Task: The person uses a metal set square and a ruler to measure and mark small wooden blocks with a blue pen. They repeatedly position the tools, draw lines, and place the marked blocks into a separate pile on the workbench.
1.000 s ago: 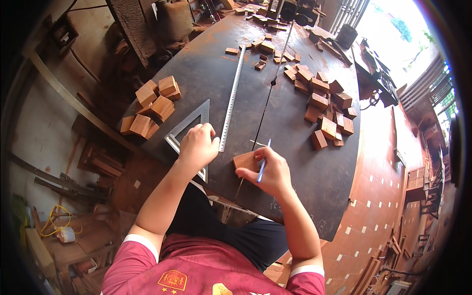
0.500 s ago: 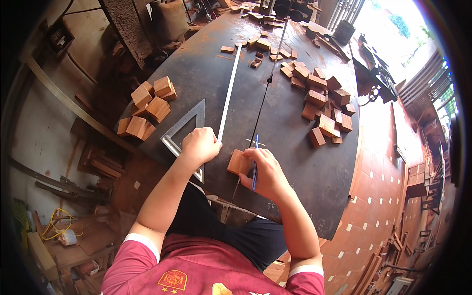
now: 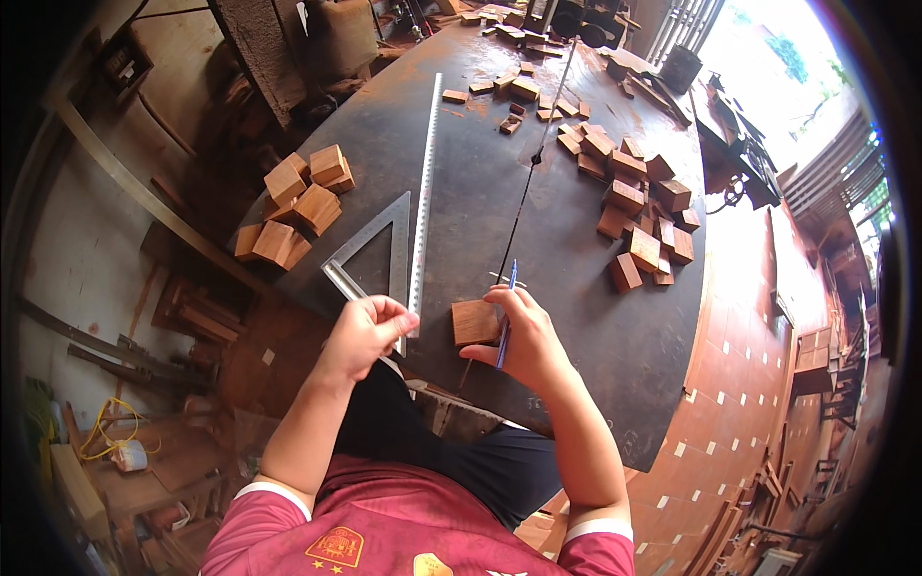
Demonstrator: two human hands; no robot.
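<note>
My left hand (image 3: 368, 335) is closed in a pinch at the near end of a long steel ruler (image 3: 425, 197), which lies lengthwise on the dark tabletop. A metal set square (image 3: 399, 240) lies just left of the ruler, partly hidden behind that hand. My right hand (image 3: 528, 341) holds a blue pen (image 3: 506, 322) upright between thumb and fingers. Its fingertips and thumb also reach around the right side of a square wooden block (image 3: 473, 324) near the table's front edge. Short pale marks (image 3: 507, 279) show on the tabletop beyond the block.
Cut wooden blocks are heaped at the table's left edge (image 3: 300, 209) and on its right side (image 3: 639, 226). Smaller offcuts (image 3: 519, 88) lie toward the far end. A dark slot (image 3: 523, 192) runs along the tabletop (image 3: 567, 250). Timber pieces (image 3: 202, 322) stand low at the left.
My left hand has moved slightly left and nearer to me, and the ruler has shifted left beside the set square. The right hand stays at the block, its thumb slightly lower.
</note>
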